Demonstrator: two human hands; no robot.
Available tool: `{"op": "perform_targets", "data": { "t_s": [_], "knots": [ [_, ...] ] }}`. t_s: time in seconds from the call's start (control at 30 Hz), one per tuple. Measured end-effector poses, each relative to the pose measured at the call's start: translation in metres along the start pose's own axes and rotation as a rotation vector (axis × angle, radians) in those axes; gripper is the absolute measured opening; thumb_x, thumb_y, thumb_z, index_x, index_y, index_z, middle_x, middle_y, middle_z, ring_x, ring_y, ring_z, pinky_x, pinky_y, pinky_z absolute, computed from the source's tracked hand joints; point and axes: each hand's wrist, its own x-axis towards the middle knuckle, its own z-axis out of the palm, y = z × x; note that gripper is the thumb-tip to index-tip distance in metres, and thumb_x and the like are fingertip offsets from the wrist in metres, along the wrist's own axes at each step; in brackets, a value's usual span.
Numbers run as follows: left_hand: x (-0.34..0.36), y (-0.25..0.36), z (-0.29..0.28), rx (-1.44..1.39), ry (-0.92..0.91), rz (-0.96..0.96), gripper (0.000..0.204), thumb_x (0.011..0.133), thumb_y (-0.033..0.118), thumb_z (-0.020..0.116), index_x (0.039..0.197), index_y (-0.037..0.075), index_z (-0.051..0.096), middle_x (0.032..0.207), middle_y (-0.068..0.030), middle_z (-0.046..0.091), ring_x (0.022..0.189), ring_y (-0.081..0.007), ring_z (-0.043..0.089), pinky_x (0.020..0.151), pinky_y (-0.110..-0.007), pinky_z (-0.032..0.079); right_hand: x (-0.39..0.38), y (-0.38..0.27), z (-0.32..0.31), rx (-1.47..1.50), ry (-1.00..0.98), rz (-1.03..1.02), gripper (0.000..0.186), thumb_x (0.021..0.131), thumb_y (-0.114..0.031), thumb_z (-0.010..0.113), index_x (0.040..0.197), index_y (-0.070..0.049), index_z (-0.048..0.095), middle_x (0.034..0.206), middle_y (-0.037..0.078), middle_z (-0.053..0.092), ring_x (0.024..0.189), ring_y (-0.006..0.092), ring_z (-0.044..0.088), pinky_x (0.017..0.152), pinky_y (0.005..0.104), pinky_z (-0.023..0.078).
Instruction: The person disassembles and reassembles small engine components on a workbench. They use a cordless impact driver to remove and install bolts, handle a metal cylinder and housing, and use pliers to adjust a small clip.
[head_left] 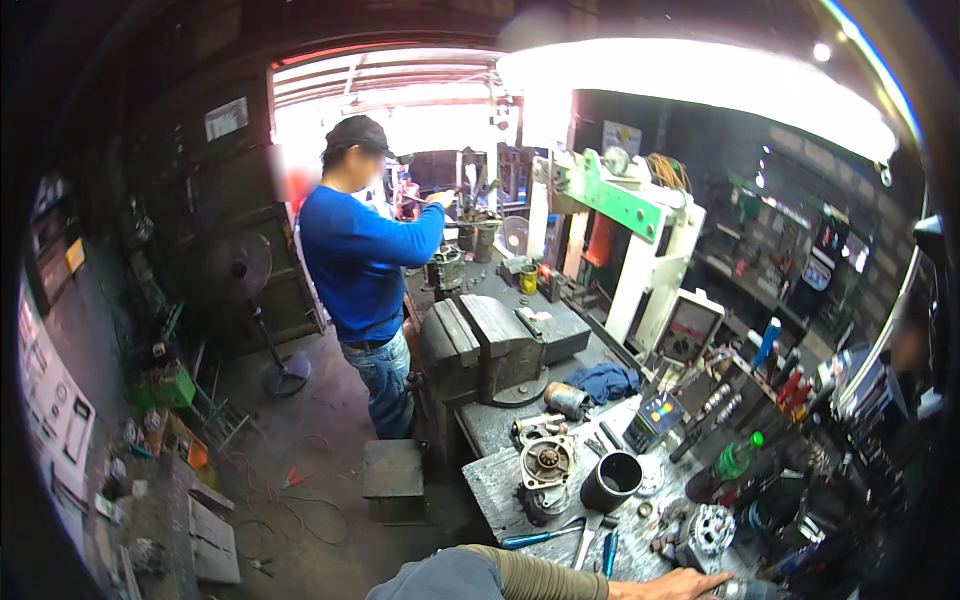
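Note:
My left hand (pixel 672 584) reaches in along the lower edge from an olive sleeve, with one finger stretched out to the right. Its fingertip touches or lies just over a round metal part (pixel 748 590). The hand's other fingers are partly cut off by the frame's edge. My right hand is out of the picture. Nearby on the bench are a metal housing with a round finned core (pixel 712 526) and two blue-handled tools (pixel 611 548). Further left stand a dark hollow cylinder (pixel 611 482) and a pale flanged housing with a toothed gear (pixel 547 460).
A large bench vise (pixel 485 345) is bolted at the bench's left edge. Beyond it a person in blue (pixel 362 245) works with raised hands. A green-and-white press frame (pixel 625 205) rises behind. A green bottle (pixel 733 460) stands among tools at right. Red cable (pixel 290 500) trails over the floor.

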Motion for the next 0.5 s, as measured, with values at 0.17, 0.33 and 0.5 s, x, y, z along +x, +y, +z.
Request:
{"op": "perform_targets", "data": {
  "t_s": [0.17, 0.33, 0.5],
  "knots": [
    [0.002, 0.004, 0.002, -0.001, -0.052, -0.064, 0.042, 0.106, 0.033, 0.055, 0.140, 0.009, 0.056, 0.087, -0.0221, 0.071, 0.077, -0.0397, 0.072, 0.068, -0.049, 0.056, 0.003, 0.010, -0.047, 0.616, -0.159, 0.846, 0.019, 0.076, -0.005, 0.068, 0.095, -0.002, 0.066, 0.086, 0.009, 0.065, 0.077, 0.0223, 0.063, 0.067, 0.0352, 0.050],
    [0.001, 0.001, 0.002, -0.091, 0.087, -0.005, 0.040, 0.105, 0.034, 0.057, 0.139, 0.013, 0.059, 0.084, -0.0224, 0.071, 0.073, -0.0402, 0.072, 0.067, -0.051, 0.056, 0.023, -0.019, -0.039, 0.581, -0.077, 0.612, 0.019, 0.078, -0.006, 0.063, 0.094, 0.003, 0.064, 0.091, 0.014, 0.063, 0.084, 0.0261, 0.062, 0.072, 0.0344, 0.051],
    [-0.004, 0.008, -0.004, 0.004, -0.021, -0.101, 0.044, 0.105, 0.036, 0.057, 0.143, 0.012, 0.057, 0.084, -0.0229, 0.071, 0.071, -0.0396, 0.071, 0.065, -0.050, 0.055, 0.020, -0.035, -0.002, 0.290, -0.033, 0.509, 0.017, 0.081, -0.006, 0.067, 0.095, 0.004, 0.064, 0.101, 0.022, 0.059, 0.098, 0.0375, 0.053, 0.088, 0.0458, 0.046]
  ]
}}
